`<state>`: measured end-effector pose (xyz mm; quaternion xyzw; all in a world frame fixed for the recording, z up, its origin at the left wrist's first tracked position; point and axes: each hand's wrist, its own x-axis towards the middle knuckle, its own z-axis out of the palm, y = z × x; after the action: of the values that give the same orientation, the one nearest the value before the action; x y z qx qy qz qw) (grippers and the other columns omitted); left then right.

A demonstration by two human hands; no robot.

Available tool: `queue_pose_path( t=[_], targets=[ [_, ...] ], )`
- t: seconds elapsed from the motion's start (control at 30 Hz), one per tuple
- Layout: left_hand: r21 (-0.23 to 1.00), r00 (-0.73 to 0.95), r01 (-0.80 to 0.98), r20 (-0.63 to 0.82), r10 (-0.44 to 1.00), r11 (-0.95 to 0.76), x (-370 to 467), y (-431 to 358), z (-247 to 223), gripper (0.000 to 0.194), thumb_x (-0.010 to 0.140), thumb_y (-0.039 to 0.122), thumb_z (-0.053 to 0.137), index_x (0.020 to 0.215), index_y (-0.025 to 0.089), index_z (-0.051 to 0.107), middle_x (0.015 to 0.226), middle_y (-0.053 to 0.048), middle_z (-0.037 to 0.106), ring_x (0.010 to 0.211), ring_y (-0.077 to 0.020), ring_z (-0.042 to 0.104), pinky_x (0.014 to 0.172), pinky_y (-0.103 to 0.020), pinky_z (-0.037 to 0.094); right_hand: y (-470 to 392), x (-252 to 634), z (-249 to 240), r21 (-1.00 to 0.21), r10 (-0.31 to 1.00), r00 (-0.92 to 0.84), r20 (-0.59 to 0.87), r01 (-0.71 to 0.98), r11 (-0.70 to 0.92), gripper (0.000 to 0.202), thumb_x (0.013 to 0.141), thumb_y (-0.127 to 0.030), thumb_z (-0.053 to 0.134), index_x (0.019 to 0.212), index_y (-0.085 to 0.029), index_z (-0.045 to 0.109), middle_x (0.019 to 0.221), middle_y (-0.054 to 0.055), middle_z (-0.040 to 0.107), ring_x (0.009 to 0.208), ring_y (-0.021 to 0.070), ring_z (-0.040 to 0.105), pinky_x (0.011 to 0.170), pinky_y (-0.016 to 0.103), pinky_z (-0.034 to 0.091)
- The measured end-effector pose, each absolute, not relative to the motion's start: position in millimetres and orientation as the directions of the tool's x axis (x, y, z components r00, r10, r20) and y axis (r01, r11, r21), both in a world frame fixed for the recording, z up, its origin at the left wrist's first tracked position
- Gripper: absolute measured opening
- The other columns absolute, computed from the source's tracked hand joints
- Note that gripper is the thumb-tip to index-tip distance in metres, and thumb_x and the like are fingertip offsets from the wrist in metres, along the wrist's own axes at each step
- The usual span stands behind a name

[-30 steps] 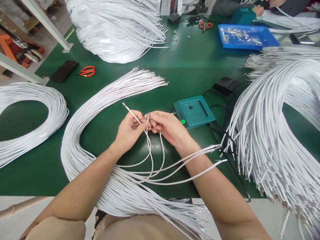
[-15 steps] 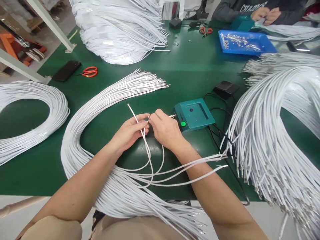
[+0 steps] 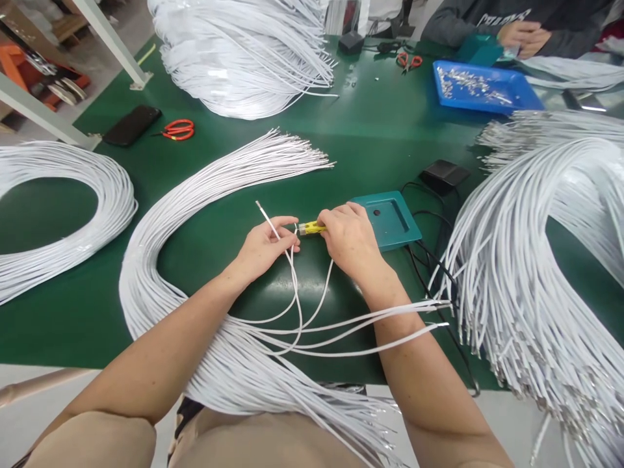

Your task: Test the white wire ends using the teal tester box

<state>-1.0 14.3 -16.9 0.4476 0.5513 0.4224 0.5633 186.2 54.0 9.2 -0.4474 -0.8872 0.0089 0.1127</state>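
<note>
Pinching slim, smooth white cables (image 3: 264,214), the left hand (image 3: 268,246) has its grip clamped above the glossy green surface (image 3: 385,136); the right hand (image 3: 350,237) clasps a yellow tool (image 3: 312,227), metal nose by the left fingertips. Boxy teal device (image 3: 396,222) alongside, curved bundle (image 3: 146,253) leftward, person (image 3: 524,36) opposite.

Behind the blue rectangular plastic tray (image 3: 487,106), white capital letters (image 3: 505,17) run across the chest of a person's dark grey long-sleeved sweatshirt (image 3: 570,32), seemingly starting with "CH", the rest of the word too blurred to read with certainty.
</note>
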Motion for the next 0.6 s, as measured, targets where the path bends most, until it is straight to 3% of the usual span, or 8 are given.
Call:
queue_pose_path(
  t=[0.1, 0.37, 0.6],
  targets=[
    [0.97, 0.018, 0.017, -0.241, 0.97, 0.241, 0.2, 16.5, -17.6, 0.042, 0.071, 0.025, 0.072, 0.111, 0.016, 0.063, 0.074, -0.001, 0.071, 0.072, -0.0183, 0.071, 0.072, -0.03, 0.052, 56.2, 186.5, 7.9, -0.122, 0.789, -0.583, 0.193, 0.784, 0.609, 0.022, 0.081, -0.002, 0.047, 0.09, -0.015, 0.062, 0.083, 0.009, 0.069, 0.085, 0.023, 0.055, 0.098, 0.036, 0.029],
    [0.964, -0.036, 0.085, -0.248, 0.968, 0.25, 4.7, 19.2, -18.5, 0.045, 0.069, 0.026, 0.073, 0.111, 0.014, 0.063, 0.072, -0.002, 0.071, 0.072, -0.0196, 0.071, 0.074, -0.032, 0.053, 57.8, 182.8, 6.1, -0.102, 0.82, -0.529, 0.22, 0.823, 0.559, 0.021, 0.082, -0.004, 0.044, 0.082, -0.016, 0.062, 0.078, 0.01, 0.065, 0.08, 0.0242, 0.047, 0.077, 0.036, 0.031],
    [0.942, -0.022, 0.214, -0.262, 0.965, 0.26, 4.3, 19.7, -20.0, 0.052, 0.068, 0.028, 0.074, 0.117, 0.011, 0.064, 0.073, -0.003, 0.073, 0.071, -0.0188, 0.07, 0.078, -0.032, 0.053, 56.7, 181.6, 7.8, -0.103, 0.826, -0.529, 0.195, 0.826, 0.554, 0.022, 0.081, -0.004, 0.044, 0.081, -0.016, 0.063, 0.075, 0.009, 0.065, 0.082, 0.0236, 0.048, 0.084, 0.037, 0.035]
  ],
)
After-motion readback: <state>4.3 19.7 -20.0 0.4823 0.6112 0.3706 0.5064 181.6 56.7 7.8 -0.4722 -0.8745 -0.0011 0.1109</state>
